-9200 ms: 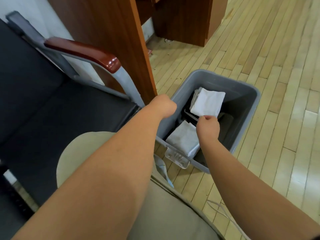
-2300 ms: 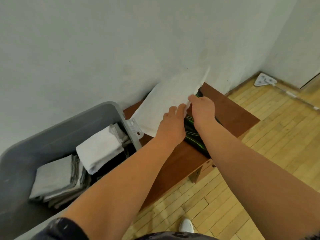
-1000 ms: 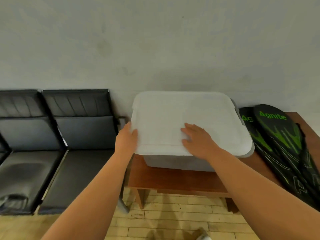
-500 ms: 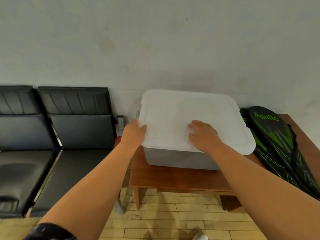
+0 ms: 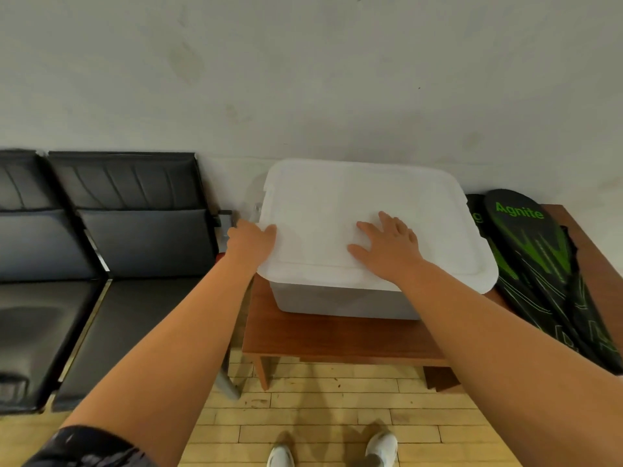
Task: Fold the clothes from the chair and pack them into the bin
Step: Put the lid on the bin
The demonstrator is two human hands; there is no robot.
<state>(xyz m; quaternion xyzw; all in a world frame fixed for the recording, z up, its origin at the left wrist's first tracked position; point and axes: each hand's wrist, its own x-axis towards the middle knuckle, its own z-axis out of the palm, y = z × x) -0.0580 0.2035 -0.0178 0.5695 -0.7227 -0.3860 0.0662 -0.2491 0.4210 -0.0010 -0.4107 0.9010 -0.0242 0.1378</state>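
At the far left a row of black chairs [image 5: 128, 251] stands against the pale wall [image 5: 303, 79]. Just right of them, a low wooden table [image 5: 337, 338] carries the grey bin [image 5: 337, 303], which sits mid-view with its back close to the wall. A translucent white lid [image 5: 354, 197] lies over the bin and covers its whole top, so the inside is hidden. The bin stands straight ahead of the person, between the two outstretched forearms, and both hands meet it at the lid.

The left hand [image 5: 251, 242] is at the lid's left edge, near the front corner. Its thumb lies on top of the lid and the fingers go over the rim out of sight, so the hand holds that edge. The right hand [image 5: 387, 249] rests palm down on the lid's top, right of centre and toward the front. Its fingers are straight and spread apart, and it holds nothing.

Right of the bin, on the same table, lie black racket covers [image 5: 539, 264] with green markings, the nearest just beside the lid's right rim. Below, on the wooden floor [image 5: 320, 416], the tips of two white shoes [image 5: 381, 446] show.
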